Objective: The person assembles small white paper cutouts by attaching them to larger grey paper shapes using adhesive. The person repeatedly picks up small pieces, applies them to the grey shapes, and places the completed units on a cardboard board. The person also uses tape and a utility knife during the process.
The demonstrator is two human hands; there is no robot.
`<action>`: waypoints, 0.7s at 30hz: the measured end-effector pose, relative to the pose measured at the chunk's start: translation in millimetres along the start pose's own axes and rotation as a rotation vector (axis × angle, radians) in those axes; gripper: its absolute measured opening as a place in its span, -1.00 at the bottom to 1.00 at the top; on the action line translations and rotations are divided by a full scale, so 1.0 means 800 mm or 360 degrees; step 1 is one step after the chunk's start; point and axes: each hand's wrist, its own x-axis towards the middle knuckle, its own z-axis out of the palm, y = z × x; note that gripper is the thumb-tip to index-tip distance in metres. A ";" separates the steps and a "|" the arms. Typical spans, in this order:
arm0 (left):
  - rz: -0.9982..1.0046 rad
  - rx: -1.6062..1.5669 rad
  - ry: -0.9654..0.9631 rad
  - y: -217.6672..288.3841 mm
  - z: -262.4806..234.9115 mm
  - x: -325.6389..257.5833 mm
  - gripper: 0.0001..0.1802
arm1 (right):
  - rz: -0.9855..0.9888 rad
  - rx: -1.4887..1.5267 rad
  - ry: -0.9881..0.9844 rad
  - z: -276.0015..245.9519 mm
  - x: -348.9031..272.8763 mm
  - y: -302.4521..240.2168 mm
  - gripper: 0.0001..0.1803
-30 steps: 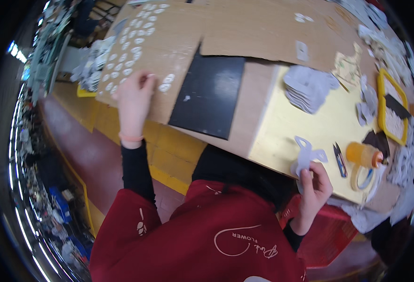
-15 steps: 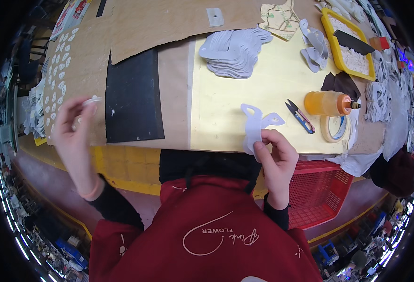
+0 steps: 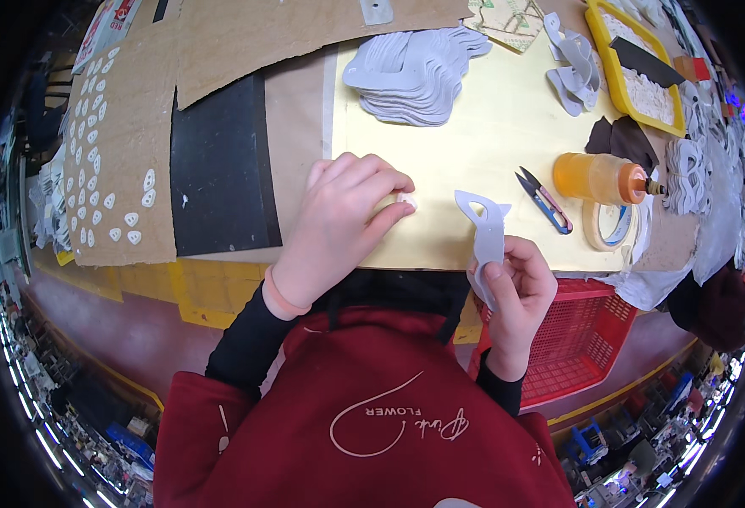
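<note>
My left hand (image 3: 339, 224) is over the yellow sheet, thumb and fingertips pinched on a small white piece (image 3: 407, 201), mostly hidden by the fingers. In my right hand (image 3: 522, 284), near the table's front edge, is a thin pale grey cut-out piece (image 3: 489, 230) with a looped opening at its top end. A gap separates the two hands. Similar grey pieces lie in a fanned stack (image 3: 411, 80) beyond them. Small white teardrop pieces (image 3: 95, 161) with dark marks are spread in loose rows on the brown cardboard (image 3: 140, 110) at the left.
Right of my right hand lie thread snips (image 3: 545, 201), a bottle of orange liquid (image 3: 597, 178) and a tape roll (image 3: 607, 227). Farther back is a yellow tray (image 3: 616, 85). A black sheet (image 3: 223, 173) covers the left-middle table. Below the right edge is a red basket (image 3: 580, 347).
My left hand has come right from the cardboard to the yellow sheet, carrying the small white piece. My right hand has shifted slightly right and nearer, the grey piece turning in it.
</note>
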 end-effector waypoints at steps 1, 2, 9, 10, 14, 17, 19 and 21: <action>0.0011 0.0008 0.0012 -0.002 0.000 -0.001 -0.88 | 0.0010 0.0017 0.0003 0.000 0.002 0.001 -0.75; 0.0019 0.0018 0.0019 -0.003 0.001 -0.002 -0.87 | 0.0021 -0.0003 -0.0008 0.001 0.003 0.001 -0.75; 0.0072 0.0109 0.0004 -0.007 -0.002 -0.006 -0.90 | 0.0007 -0.0119 -0.0088 0.005 0.015 -0.003 -0.76; 0.0027 0.0129 0.0025 -0.006 -0.002 -0.007 -0.90 | 0.0006 -0.0135 -0.0094 0.006 0.016 -0.004 -0.76; -0.0151 0.0132 0.0142 0.002 0.001 -0.011 -0.92 | 0.0010 -0.0133 -0.0089 0.007 0.016 -0.004 -0.77; -0.0256 0.0081 0.0155 0.007 0.003 -0.015 -0.91 | 0.0024 -0.0139 -0.0077 0.008 0.016 -0.004 -0.77; -0.0320 0.0035 0.0137 0.012 0.002 -0.020 -0.90 | 0.0029 -0.0146 -0.0075 0.009 0.016 -0.004 -0.77; -0.0381 -0.0030 0.0116 0.018 0.001 -0.025 -0.87 | 0.0032 -0.0041 -0.0049 0.010 0.017 -0.004 -0.78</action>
